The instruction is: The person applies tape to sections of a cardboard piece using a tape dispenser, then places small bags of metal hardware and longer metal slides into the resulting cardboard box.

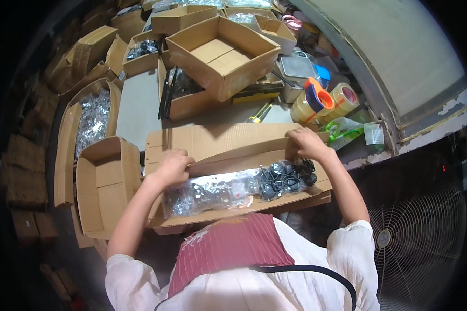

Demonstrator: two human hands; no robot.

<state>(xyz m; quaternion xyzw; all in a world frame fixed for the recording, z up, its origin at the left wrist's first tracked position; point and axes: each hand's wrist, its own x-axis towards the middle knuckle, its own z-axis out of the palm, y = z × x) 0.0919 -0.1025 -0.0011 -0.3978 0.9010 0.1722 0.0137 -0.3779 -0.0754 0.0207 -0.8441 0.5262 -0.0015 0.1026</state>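
Note:
Right in front of me lies a long open cardboard box (316,187). In it sit clear plastic bags of parts (212,192) and, at the right end, a bundle of black cables (282,179) in clear plastic. My left hand (174,167) is closed on the left part of the box's far flap (212,137), fingers curled at its edge. Farther right, my right hand (307,143) grips the same flap near its right end, its fingers bent over the edge. Part of each hand's fingertips is hidden by the cardboard.
An open cardboard tray (99,189) stands at the left, near a box of clear-bagged parts (93,119). Beyond are a large carton (228,54), a yellow cutter (261,112), a tape dispenser (319,98) and a scale (298,67). A fan (417,243) stands at the right.

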